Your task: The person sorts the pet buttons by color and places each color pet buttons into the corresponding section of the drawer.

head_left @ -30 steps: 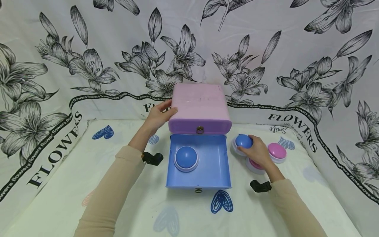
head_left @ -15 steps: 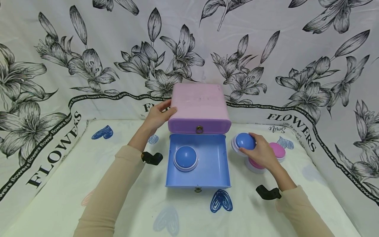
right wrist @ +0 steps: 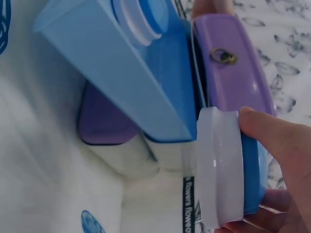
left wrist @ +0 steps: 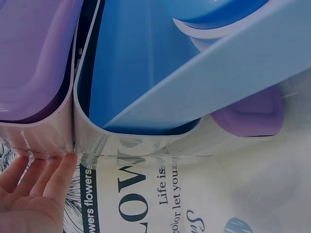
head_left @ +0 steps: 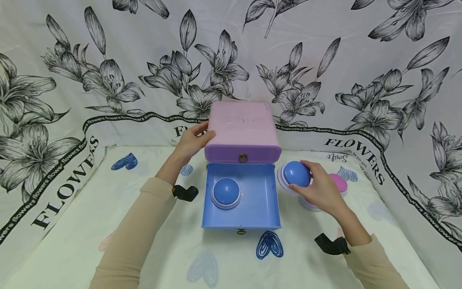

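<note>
My right hand [head_left: 323, 188] grips a round button [head_left: 296, 173] with a blue dome and white base, to the right of the pink drawer cabinet [head_left: 243, 122]. The right wrist view shows the thumb at the blue dome's edge, with the button [right wrist: 221, 170] turned on its side. Straight fingers of my left hand [head_left: 195, 139] touch the cabinet's left side near the top. The cabinet's blue drawer [head_left: 258, 212] is pulled out. A matching blue button [head_left: 226, 192] lies in its left half.
Two pink-topped buttons sit right of the drawer: one pink button [head_left: 340, 182] farther out, another pink button [head_left: 308, 205] partly hidden by the right hand. A purple drawer front [left wrist: 252, 114] lies below the blue one. Behind the cabinet hangs a flower-print cloth [head_left: 299, 24].
My right hand has raised the blue button slightly and turned, with the wrist swinging outward to the right. The left hand stays in place at the cabinet.
</note>
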Motion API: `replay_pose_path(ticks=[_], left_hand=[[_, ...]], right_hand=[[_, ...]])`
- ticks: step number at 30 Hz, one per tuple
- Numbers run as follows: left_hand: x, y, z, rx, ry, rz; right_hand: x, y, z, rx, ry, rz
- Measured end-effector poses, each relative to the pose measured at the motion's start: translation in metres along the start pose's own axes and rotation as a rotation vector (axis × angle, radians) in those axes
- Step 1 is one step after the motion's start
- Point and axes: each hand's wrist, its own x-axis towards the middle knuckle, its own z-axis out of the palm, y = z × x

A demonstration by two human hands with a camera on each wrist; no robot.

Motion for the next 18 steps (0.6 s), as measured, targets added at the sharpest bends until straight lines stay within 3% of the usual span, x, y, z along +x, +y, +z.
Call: replay_pose_path(ticks=[11,18], left_hand=[[0.001,-0.001,0.000,-0.008,-0.009,0.002],[0.001,-0.001,0.000,-0.009,-0.010,0.009]], right_hand=[[-0.010,-0.029,0.003,0.048,-0.020,-0.131],[-0.011,-0.042,0.013,0.019,-0.070,-0.223]])
